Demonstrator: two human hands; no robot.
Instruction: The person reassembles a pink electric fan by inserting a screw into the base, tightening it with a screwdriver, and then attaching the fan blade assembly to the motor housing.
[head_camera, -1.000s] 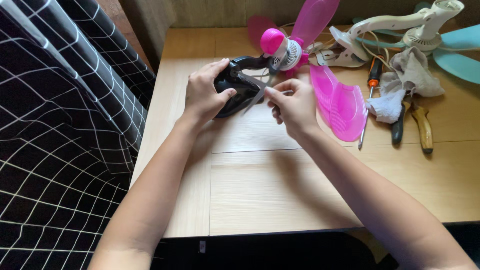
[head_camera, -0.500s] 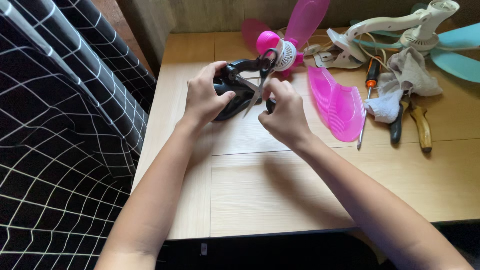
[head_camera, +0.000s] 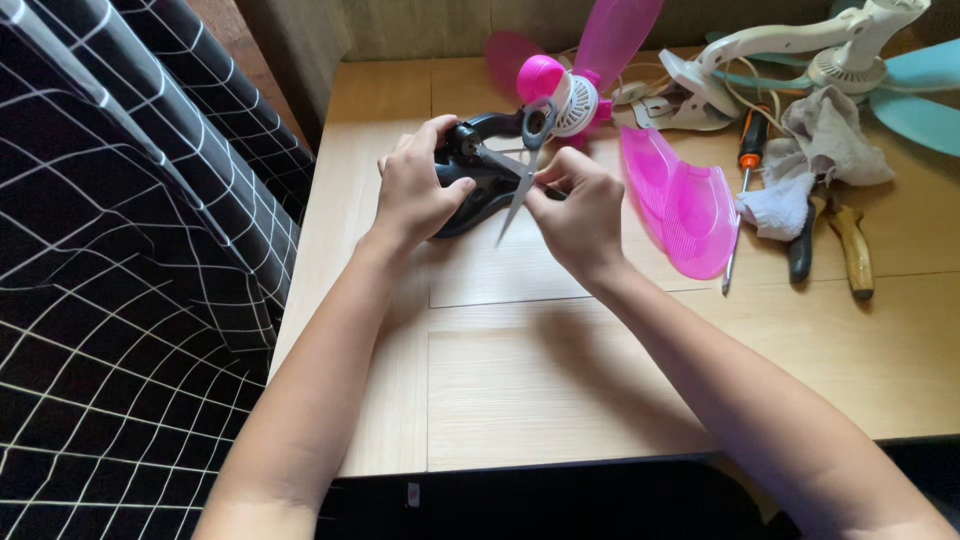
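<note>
Toward the tabletop's (head_camera: 520, 390) far-left corner, left hand (head_camera: 415, 195) clamps the black fan base (head_camera: 480, 185); right hand (head_camera: 575, 215) grips scissors (head_camera: 520, 175); near edge lies open.

Both forearms are bare to the elbow, with no sleeves showing. The left hand (head_camera: 415, 195) and right hand (head_camera: 575, 215) wear no gloves, rings or watch.

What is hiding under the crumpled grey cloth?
The cloth covers the upper ends of the pliers; only their black and yellowish handles stick out below. An orange-handled screwdriver lies beside it. Anything else underneath is covered.
</note>
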